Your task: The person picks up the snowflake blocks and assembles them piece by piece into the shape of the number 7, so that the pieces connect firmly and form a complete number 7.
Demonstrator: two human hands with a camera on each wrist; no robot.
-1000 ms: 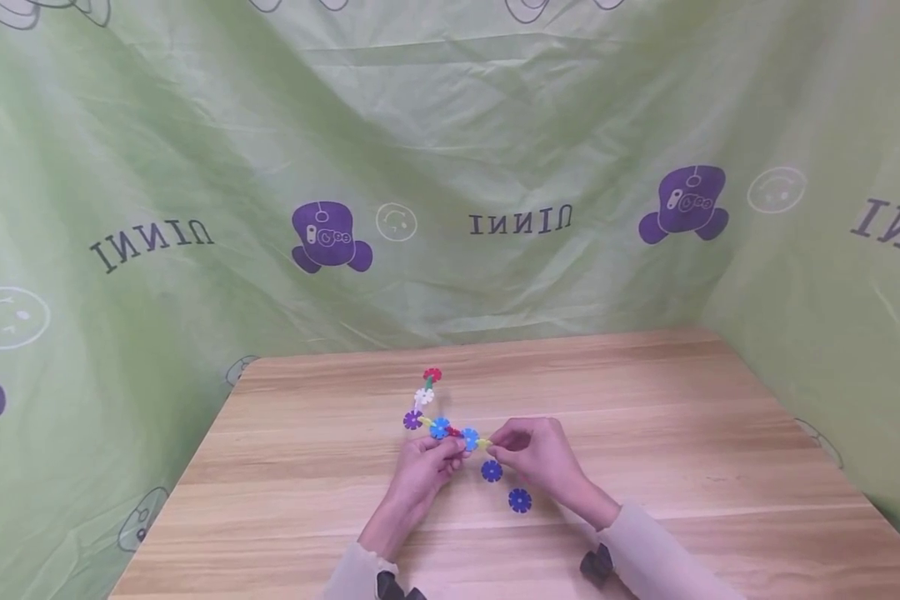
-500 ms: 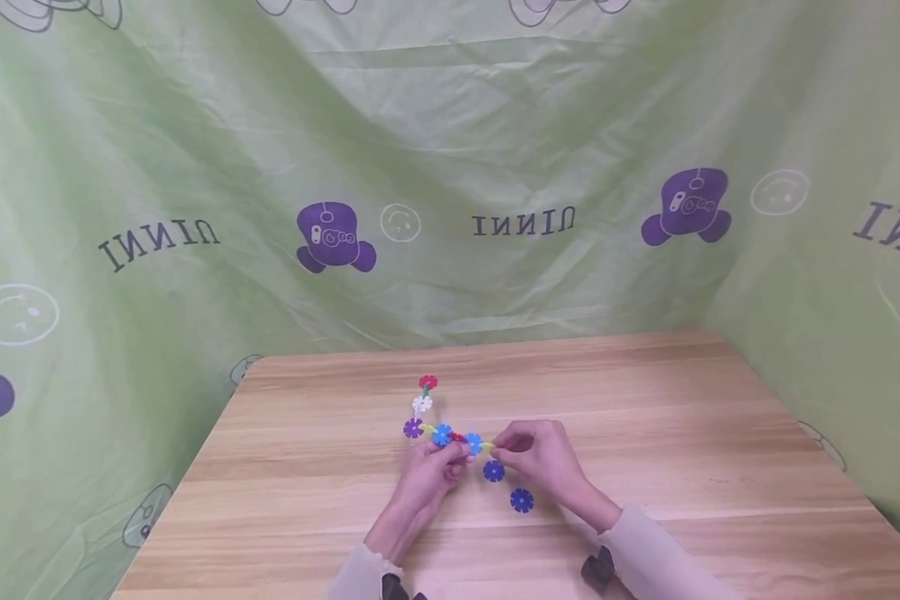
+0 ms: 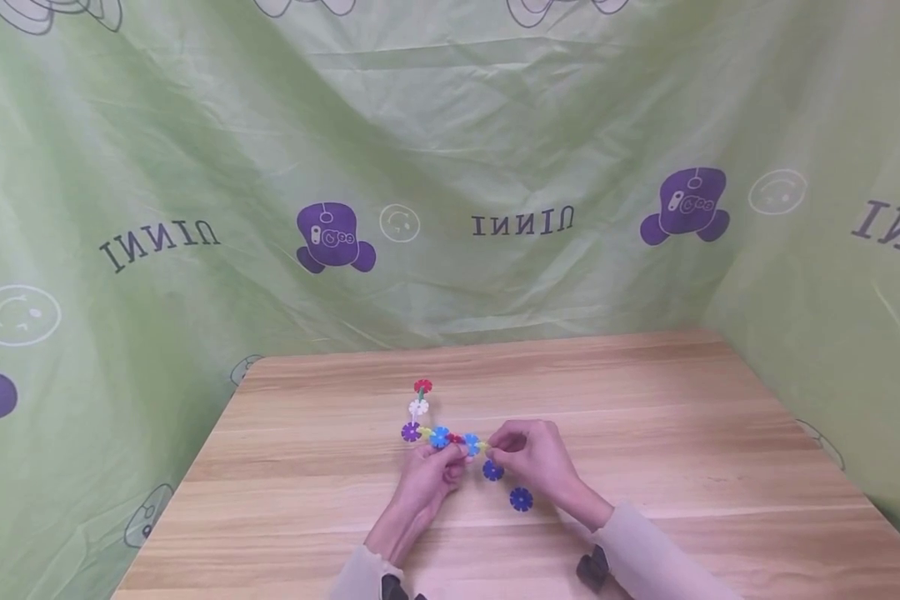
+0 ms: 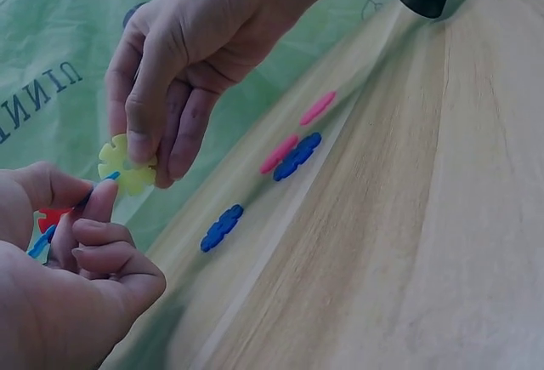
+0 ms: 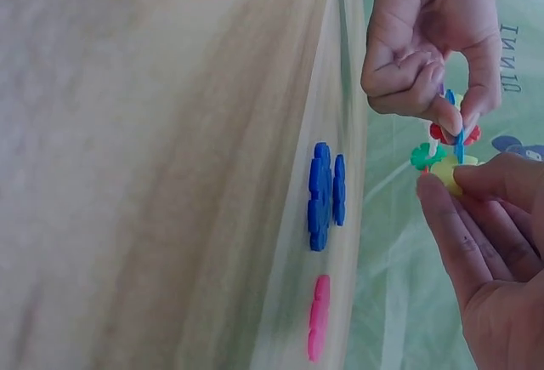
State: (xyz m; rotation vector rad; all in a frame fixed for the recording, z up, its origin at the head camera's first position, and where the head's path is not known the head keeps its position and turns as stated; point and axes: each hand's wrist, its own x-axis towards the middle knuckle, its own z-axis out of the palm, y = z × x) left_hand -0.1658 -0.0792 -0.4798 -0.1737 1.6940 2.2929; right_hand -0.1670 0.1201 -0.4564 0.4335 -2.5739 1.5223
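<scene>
Chain's red end (image 3: 423, 387) dipped lower, hands (image 3: 426, 482) above wooden table (image 3: 645, 400), green printed curtain (image 3: 450, 142)

Green cloth (image 3: 435, 125), creased and hung in loose folds, stands behind a table (image 3: 720, 467) and along both its sides. Its print comprises purple figures (image 3: 330, 236), round smiling faces (image 3: 400, 223) in pale outline, and dark lettering (image 3: 523, 222); outline drawings (image 3: 570, 10) are cut off at the upper edge. The tabletop shows light-brown wood grain in bands. Light is soft, with a faint sheen on the folds.
</scene>
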